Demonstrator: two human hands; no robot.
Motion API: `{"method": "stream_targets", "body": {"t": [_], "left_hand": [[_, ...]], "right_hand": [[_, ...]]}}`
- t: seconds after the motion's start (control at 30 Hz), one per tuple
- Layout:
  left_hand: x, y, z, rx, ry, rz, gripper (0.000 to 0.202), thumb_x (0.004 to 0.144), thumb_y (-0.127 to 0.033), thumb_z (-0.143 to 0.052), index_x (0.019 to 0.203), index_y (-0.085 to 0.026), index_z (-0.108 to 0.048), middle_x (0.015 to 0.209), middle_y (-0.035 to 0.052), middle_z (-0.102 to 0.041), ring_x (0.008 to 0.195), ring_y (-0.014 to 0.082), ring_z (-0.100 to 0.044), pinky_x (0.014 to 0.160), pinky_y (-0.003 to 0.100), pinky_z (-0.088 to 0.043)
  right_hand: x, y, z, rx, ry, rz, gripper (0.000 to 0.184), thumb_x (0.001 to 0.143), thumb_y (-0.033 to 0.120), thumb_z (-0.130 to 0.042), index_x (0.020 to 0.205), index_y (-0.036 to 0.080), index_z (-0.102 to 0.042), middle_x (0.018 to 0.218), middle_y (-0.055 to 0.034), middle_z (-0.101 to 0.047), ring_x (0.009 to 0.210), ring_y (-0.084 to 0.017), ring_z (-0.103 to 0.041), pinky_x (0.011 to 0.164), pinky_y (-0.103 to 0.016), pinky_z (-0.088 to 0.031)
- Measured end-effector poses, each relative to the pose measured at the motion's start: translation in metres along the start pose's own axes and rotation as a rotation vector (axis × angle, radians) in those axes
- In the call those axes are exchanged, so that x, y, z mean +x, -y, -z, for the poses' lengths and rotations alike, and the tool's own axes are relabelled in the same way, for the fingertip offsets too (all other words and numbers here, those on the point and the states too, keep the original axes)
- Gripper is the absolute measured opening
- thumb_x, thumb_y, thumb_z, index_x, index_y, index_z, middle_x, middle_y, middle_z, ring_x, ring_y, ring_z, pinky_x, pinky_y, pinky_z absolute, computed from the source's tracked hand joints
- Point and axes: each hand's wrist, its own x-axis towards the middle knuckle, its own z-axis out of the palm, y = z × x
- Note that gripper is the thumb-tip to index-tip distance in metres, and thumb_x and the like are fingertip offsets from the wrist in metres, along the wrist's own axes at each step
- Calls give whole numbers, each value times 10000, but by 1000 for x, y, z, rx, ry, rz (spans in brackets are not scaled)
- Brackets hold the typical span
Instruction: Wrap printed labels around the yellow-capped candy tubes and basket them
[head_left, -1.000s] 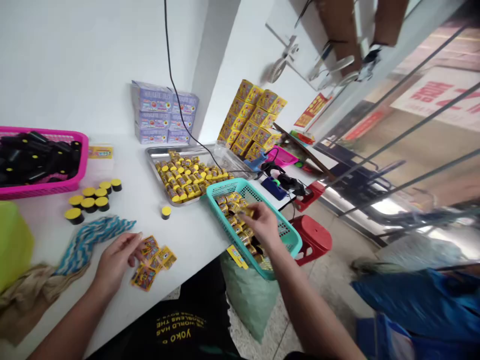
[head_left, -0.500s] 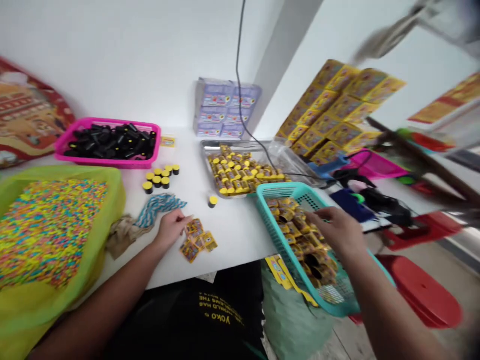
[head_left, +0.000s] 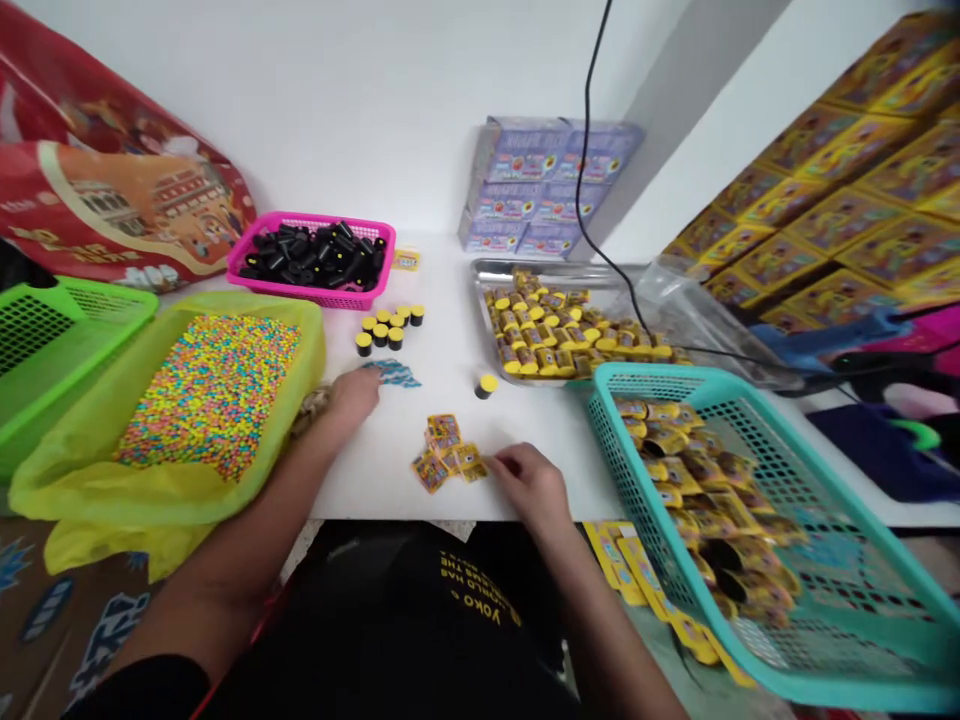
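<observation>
My left hand (head_left: 355, 398) reaches over a small pile of blue-and-white striped strips (head_left: 395, 373), its fingertips at the left end of the pile and mostly hidden. With thumb and forefinger pinched together, my right hand (head_left: 534, 485) grips the right edge of a yellow printed label (head_left: 472, 462). Other such labels (head_left: 442, 430) lie overlapping beside it, flat on the white table (head_left: 390, 470). A black tub with a yellow cap (head_left: 486, 386) stands alone behind them. Several more capped tubs (head_left: 381, 335) are grouped beyond my left hand.
At left, a yellow-lined basin (head_left: 313, 345) holds colourful candies. A pink basket (head_left: 375, 285) contains black tubes. To the right are a metal tray (head_left: 484, 290) of labelled tubs and a teal basket (head_left: 600, 400) of yellow printed sleeves. A black cable (head_left: 592, 230) hangs over the tray.
My right hand has left the teal basket and come to the yellow labels. My left hand has moved from the labels to the striped strips. The view has swung left.
</observation>
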Motion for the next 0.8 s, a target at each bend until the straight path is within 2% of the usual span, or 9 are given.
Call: {"method": "stream_targets", "body": {"t": [0.1,0.17,0.23,0.3,0.4,0.53,0.67,0.8], "left_hand": [[-5,-1,1,-3,-32,-50,382,877,-128,-438,1191,-111,-655,1072,193,-688,955,292,-654,834,358,-442],[-19,-9,2,5,-114,-42,463,889,-132,-408,1328,-98,-551,1150,207,-648,995,301,-631,848,375,-441],[-37,-22,1,-23,-213,-62,475,907,-184,-417,1368,-108,-503,1191,208,-609,1040,311,-598,863,388,-436],[-55,-39,-2,-86,-207,-172,374,913,-260,-462,1236,-142,-609,1124,171,-613,1043,296,-578,867,374,-434],[-76,-59,-10,-165,-55,-315,231,873,-352,-570,971,-187,-700,960,100,-611,956,243,-582,794,324,-442],[-91,-64,-16,-222,39,-260,204,785,-402,-692,857,-212,-679,867,44,-588,857,196,-571,720,289,-419],[-97,-56,-19,-238,62,-230,231,699,-342,-779,839,-212,-648,812,25,-578,830,200,-552,694,295,-394],[-96,-50,-24,-324,59,-218,192,702,-251,-770,695,-191,-588,739,2,-549,730,160,-523,643,281,-360]], "right_hand": [[8,5,-7,-90,22,-29,347,809,556,-605,752,216,-643,735,-22,-612,649,-166,-582,607,-292,-448],[12,10,-11,-169,37,-25,254,758,460,-688,728,214,-630,736,-11,-602,658,-160,-566,604,-279,-427],[14,12,-15,-212,66,-16,188,734,350,-720,665,215,-609,718,0,-589,650,-149,-548,596,-267,-405],[16,13,-16,-219,92,-13,179,730,279,-714,617,216,-591,697,8,-580,635,-141,-536,589,-260,-391],[17,11,-17,-208,99,-20,181,735,248,-689,601,215,-573,694,9,-586,640,-140,-540,597,-260,-392],[16,6,-16,-134,80,-89,101,741,293,-664,715,223,-595,696,25,-602,618,-138,-548,583,-256,-399],[15,3,-17,-61,68,-150,179,734,348,-665,865,233,-624,701,32,-611,610,-149,-554,588,-270,-411],[10,5,-23,75,-112,-134,216,766,415,-631,814,204,-630,746,-9,-608,634,-161,-562,624,-298,-454]]}}
